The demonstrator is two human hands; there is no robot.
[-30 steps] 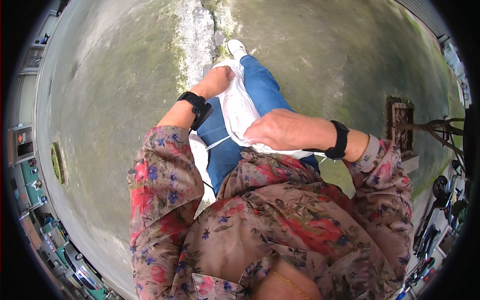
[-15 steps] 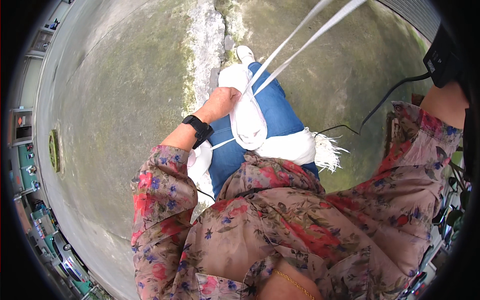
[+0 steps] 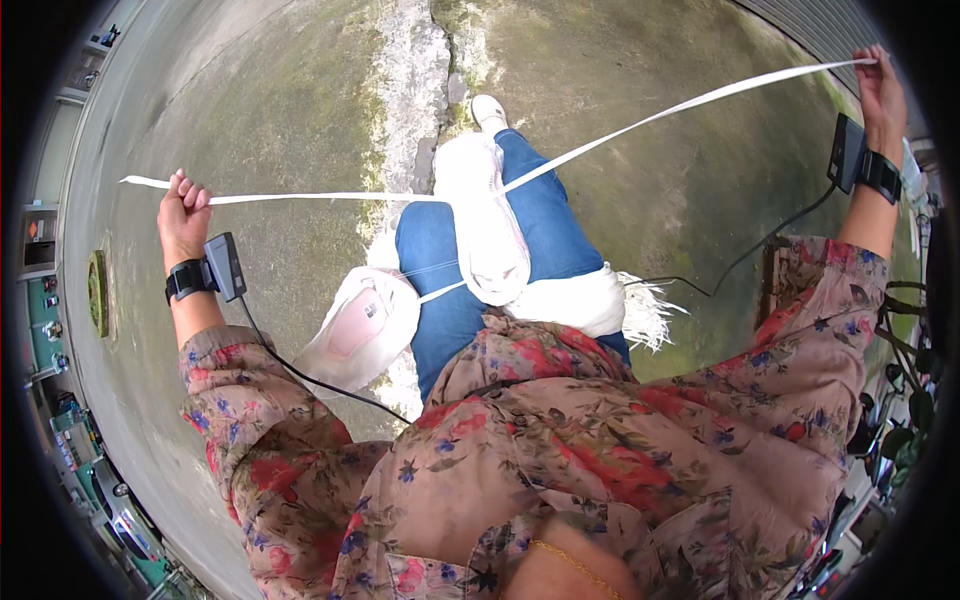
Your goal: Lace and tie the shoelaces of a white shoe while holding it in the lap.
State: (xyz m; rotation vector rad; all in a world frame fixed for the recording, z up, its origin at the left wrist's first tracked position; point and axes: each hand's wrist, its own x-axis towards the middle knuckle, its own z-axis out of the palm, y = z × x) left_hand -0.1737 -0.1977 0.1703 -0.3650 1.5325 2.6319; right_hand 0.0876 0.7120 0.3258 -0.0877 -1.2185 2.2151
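A white cloth shoe (image 3: 492,235) lies lengthwise on my jeans, its opening toward my belly. From its middle a flat white ribbon (image 3: 680,105) runs out to both sides, pulled taut. My left hand (image 3: 183,205) is closed around the left stretch, with a short tail sticking out past the fist. Far out at the upper right, my right hand (image 3: 880,90) pinches the ribbon's other end. A second white shoe (image 3: 365,325) with a pinkish insole hangs beside my left thigh; thin white strands run between it and the first shoe.
Across my right thigh lies a white bundle (image 3: 575,302) with a fringe of loose strands (image 3: 652,310). Black cables trail from the devices on both wrists. Mossy concrete floor (image 3: 270,110) surrounds me, and leafy plants (image 3: 910,410) stand at the right edge.
My left hand has moved from the shoe out to the left with one ribbon strand. Both strands ran to the upper right before; now they spread apart. The second shoe shows more fully.
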